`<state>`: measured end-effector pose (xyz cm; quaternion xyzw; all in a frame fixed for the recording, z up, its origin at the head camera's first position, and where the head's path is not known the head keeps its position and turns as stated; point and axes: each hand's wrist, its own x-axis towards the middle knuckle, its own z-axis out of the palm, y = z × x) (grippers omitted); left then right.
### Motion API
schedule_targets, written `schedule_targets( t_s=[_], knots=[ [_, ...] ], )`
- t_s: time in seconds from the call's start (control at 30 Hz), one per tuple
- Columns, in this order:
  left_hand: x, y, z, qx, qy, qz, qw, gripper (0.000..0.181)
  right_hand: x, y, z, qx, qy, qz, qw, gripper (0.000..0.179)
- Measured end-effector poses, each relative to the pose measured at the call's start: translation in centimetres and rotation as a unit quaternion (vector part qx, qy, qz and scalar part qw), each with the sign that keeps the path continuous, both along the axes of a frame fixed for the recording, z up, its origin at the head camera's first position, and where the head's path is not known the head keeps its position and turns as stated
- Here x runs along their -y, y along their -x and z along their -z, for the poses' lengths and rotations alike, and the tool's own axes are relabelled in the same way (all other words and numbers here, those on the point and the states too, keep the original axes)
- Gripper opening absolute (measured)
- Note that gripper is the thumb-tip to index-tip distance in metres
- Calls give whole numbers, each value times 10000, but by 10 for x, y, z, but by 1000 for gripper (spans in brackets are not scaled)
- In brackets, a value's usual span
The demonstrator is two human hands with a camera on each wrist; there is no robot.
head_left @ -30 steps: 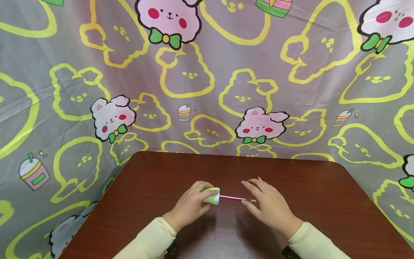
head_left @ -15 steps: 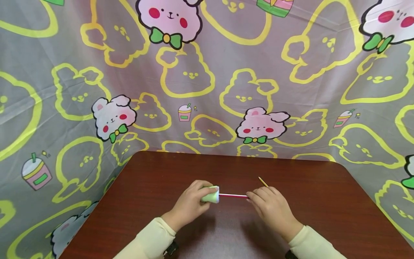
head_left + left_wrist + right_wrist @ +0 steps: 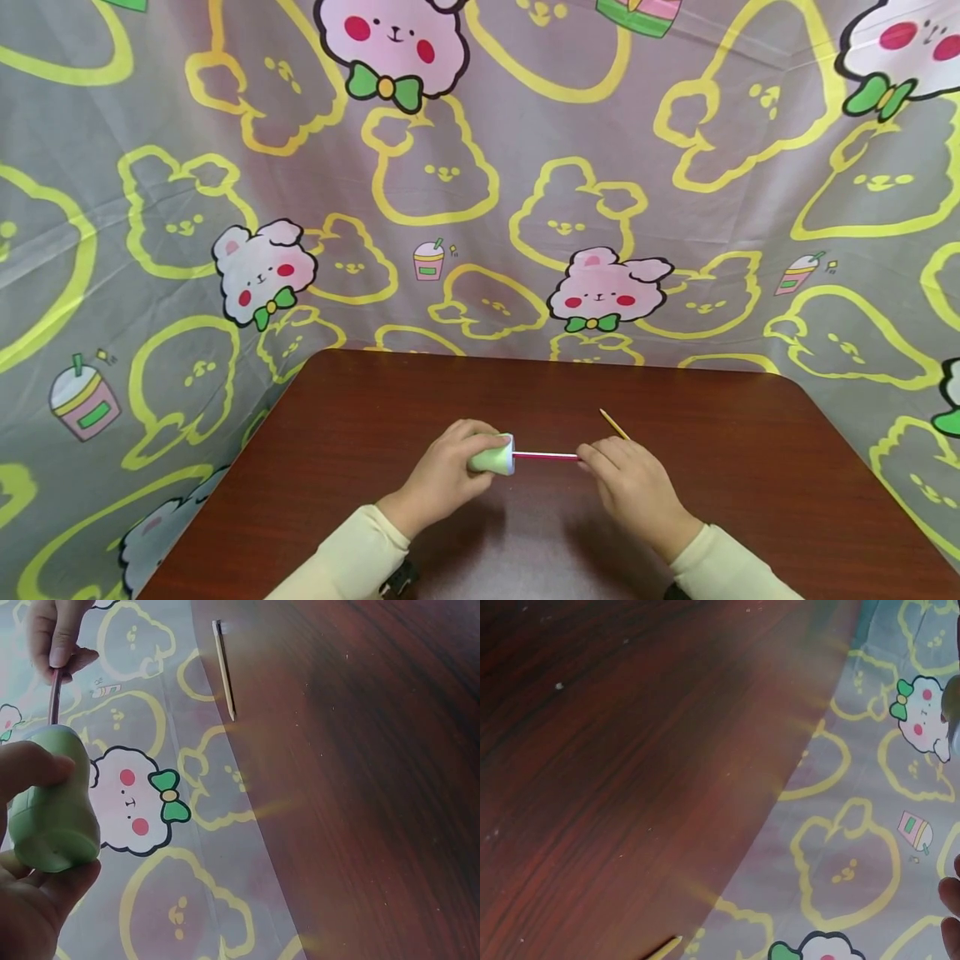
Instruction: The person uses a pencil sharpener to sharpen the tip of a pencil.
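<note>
My left hand (image 3: 442, 479) grips a light green, waisted pencil sharpener (image 3: 489, 459) with a pale end, thumb and fingers around its body. A red-and-white pencil (image 3: 546, 456) runs from that pale end across to my right hand (image 3: 633, 487), whose fingertips pinch its other end and cover it. In the left wrist view the sharpener (image 3: 56, 814) shows its rounded base, with the pencil (image 3: 55, 701) leading up to the right hand (image 3: 56, 637). Only fingertips (image 3: 951, 894) of the right hand show at the edge of the right wrist view.
A yellow pencil (image 3: 615, 423) lies on the dark red-brown table (image 3: 420, 387), just beyond the right hand, which overlaps its near end in the head view. A grey cloth (image 3: 495, 150) with cartoon figures hangs behind the table and along its sides.
My right hand's loosely spread fingers have come together on the pencil's outer end. In the last half second, both hands have shifted slightly right with the sharpener and pencil.
</note>
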<state>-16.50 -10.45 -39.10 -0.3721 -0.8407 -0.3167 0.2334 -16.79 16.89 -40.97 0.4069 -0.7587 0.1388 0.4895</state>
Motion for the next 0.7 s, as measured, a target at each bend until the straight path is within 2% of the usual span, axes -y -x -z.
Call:
schedule_targets(
  t_s=[0.1, 0.17, 0.23, 0.27, 0.3, 0.33, 0.37, 0.4, 0.43, 0.5, 0.53, 0.57, 0.6, 0.63, 0.67, 0.7],
  knots=[
    [0, 0, 1, -158, 69, -25, 9998, 49, 1, -2, -1, 83, 28, 33, 10000, 37],
    [0, 1, 2, -387, 168, -9, 9991, 49, 1, -5, -2, 372, 10, 114, 9992, 39],
    [0, 2, 3, -701, 296, 34, 9971, 50, 1, -9, -5, 970, 6, 226, 9950, 28],
    [0, 2, 4, -875, 353, 71, 9955, 51, 1, -11, -6, 1388, 18, 274, 9899, 21],
    [1, 2, 4, -1081, 408, 108, 9932, 52, 1, -13, -8, 1894, 35, 271, 9815, 14],
    [1, 3, 5, -1288, 469, 151, 9904, 52, 1, -14, -11, 2471, 41, 241, 9687, 9],
    [1, 3, 5, -1488, 521, 195, 9873, 52, 0, -15, -14, 3209, 94, 108, 9470, 4],
    [2, 4, 6, -1685, 565, 247, 9838, 52, -1, -15, -16, 3970, 180, -57, 9176, 2],
    [2, 4, 6, -1876, 604, 306, 9799, 52, -2, -14, -19, 4810, 330, -325, 8755, 4],
    [2, 5, 6, -2206, 673, 412, 9722, 51, -5, -12, -25, 6278, 768, -770, 7708, 12],
    [2, 5, 6, -2328, 700, 446, 9690, 50, -7, -11, -28, 6798, 968, -918, 7212, 15],
    [2, 6, 6, -2414, 698, 462, 9668, 50, -8, -9, -30, 7168, 1145, -1021, 6802, 18],
    [2, 7, 6, -2471, 687, 452, 9655, 49, -8, -8, -32, 7359, 1231, -1103, 6566, 20],
    [2, 7, 6, -2491, 669, 425, 9652, 49, -9, -7, -34, 7481, 1279, -1136, 6412, 20],
    [2, 7, 7, -2477, 646, 383, 9659, 49, -8, -6, -35, 7473, 1239, -1136, 6429, 21],
    [3, 8, 8, -2429, 623, 333, 9675, 49, -8, -6, -37, 7398, 1143, -1101, 6539, 21]
  ],
)
